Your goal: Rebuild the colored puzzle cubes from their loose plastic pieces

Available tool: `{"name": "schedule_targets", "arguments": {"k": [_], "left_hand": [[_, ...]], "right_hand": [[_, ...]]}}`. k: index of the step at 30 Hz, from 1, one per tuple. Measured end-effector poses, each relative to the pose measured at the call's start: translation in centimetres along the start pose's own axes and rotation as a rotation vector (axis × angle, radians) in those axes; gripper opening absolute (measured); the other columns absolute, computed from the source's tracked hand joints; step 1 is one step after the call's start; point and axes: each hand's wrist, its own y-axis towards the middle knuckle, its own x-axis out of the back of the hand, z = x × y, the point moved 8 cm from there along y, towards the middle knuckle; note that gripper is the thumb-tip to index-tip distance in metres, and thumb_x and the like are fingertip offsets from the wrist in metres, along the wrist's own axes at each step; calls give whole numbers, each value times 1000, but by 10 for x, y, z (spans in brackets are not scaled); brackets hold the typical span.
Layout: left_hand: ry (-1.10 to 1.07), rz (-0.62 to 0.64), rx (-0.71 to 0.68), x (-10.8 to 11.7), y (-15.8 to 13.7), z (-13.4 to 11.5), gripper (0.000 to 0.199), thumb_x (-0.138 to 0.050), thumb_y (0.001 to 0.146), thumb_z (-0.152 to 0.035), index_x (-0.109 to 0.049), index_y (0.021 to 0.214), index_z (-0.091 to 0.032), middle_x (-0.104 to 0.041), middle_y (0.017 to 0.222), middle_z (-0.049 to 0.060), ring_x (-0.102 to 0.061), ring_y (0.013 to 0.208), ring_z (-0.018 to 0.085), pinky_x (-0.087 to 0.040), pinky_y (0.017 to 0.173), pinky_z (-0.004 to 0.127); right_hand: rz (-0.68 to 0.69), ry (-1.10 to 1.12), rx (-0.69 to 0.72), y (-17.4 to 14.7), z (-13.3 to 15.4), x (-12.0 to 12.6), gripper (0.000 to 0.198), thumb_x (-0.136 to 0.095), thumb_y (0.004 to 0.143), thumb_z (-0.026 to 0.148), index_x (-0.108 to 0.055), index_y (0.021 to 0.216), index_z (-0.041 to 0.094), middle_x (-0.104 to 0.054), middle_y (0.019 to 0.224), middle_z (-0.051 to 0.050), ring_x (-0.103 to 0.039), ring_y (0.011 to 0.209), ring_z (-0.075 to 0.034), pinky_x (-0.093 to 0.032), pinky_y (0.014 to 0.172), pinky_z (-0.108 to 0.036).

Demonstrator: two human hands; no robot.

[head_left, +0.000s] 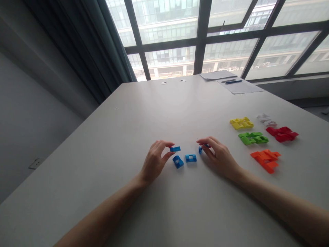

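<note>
My left hand pinches a small flat blue piece between thumb and fingertips, just above the white table. Right below it lies a blue folded piece, set at a slant. Between my two hands sits another blue folded piece with a pale patch in its middle. My right hand has its thumb and fingers closed around a further blue piece, partly hidden behind the fingers. Whether these pieces are paper or plastic, I cannot tell.
To the right lie colour-sorted clusters of similar pieces: yellow, white, green, red and orange. Paper sheets with pens rest at the far edge, by the window.
</note>
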Motion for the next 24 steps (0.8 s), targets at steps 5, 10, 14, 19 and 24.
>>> {"name": "schedule_targets", "arguments": {"k": [5,10,14,19,24], "left_hand": [[-15,-25,-10,3,1,-3,12,-62,89,-25,-59,100,-20,-67,95,4,-62,91,19,-52,82,36],[-13,-33,-3,4,0,-4,11,-62,88,-24,-59,99,-20,-66,93,4,-63,90,19,-52,83,36],[-2,-22,-1,4,0,-4,12,-62,89,-23,-60,100,-20,-65,93,4,-62,90,19,-52,81,34],[-35,-37,1,5,0,-4,14,-61,89,-22,-60,102,-21,-64,94,3,-63,87,16,-53,78,30],[-68,-64,-3,5,-1,-4,19,-62,88,-23,-58,107,-20,-66,94,2,-65,87,15,-54,79,29]], "right_hand": [[21,24,26,-1,3,-1,20,-44,92,17,-60,103,22,-63,101,-7,-64,88,-17,-53,77,-30],[33,69,93,-2,13,0,19,-46,94,21,-60,107,24,-62,104,-7,-63,94,-18,-52,82,-30],[43,71,102,-2,14,-1,17,-49,94,23,-61,106,24,-61,104,-7,-63,94,-18,-52,83,-31],[50,50,61,-2,8,-3,16,-49,92,22,-62,102,23,-63,102,-6,-64,91,-17,-52,81,-29],[72,14,19,-2,1,-8,15,-50,92,22,-62,101,23,-64,102,-5,-63,89,-16,-51,79,-29]]}}
